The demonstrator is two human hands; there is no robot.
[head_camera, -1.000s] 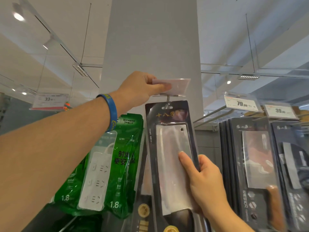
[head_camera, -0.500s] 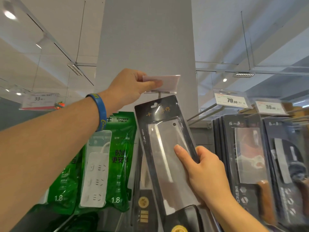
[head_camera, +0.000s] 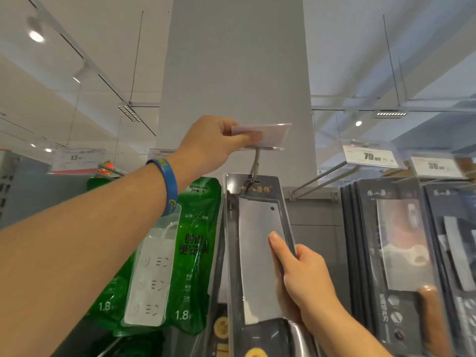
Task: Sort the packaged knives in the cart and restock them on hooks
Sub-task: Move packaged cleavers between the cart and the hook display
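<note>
Left hand [head_camera: 211, 145] pinching clear tag holder [head_camera: 268, 136] above hook [head_camera: 255, 164]. Right hand [head_camera: 304, 279] gripping packaged cleaver [head_camera: 257, 253] by right edge, hang-hole meeting hook tip. Green power-strip packs [head_camera: 198, 253], reading "1.8", crowding left edge; gap lying right, before black knife packs [head_camera: 401, 253] under "79.00" tag [head_camera: 371, 155].

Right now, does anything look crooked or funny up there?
Only one thing: the left hand pinches the clear tag holder tipped up above the hook. The knife pack, gripped by the right hand, sits just at the hook's tip, leaning slightly.
</note>
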